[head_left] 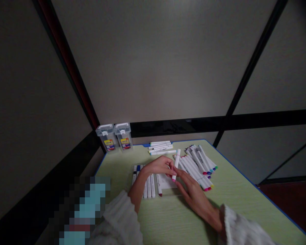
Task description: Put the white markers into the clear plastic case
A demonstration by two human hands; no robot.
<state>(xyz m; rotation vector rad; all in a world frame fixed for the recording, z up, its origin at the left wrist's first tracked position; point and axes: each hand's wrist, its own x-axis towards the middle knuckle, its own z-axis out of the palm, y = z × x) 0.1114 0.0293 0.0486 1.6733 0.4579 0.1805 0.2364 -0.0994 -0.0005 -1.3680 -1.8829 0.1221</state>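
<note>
A white marker with a pink end is held nearly upright between both hands, above the middle of the table. My left hand closes its fingers round the marker's middle. From the right, my right hand pinches the lower part near the pink end. Beneath the hands lies a clear flat case with a row of white markers in its left part, some with dark or blue ends. Beside that row rests a marker with a dark red end, slightly tilted. My left forearm covers part of the row.
To the right lie loose piles of white markers with coloured ends. Several more markers lie at the back. Two clear lidded boxes stand at the back left corner. The pale green table has a blue edge and meets a wall panel.
</note>
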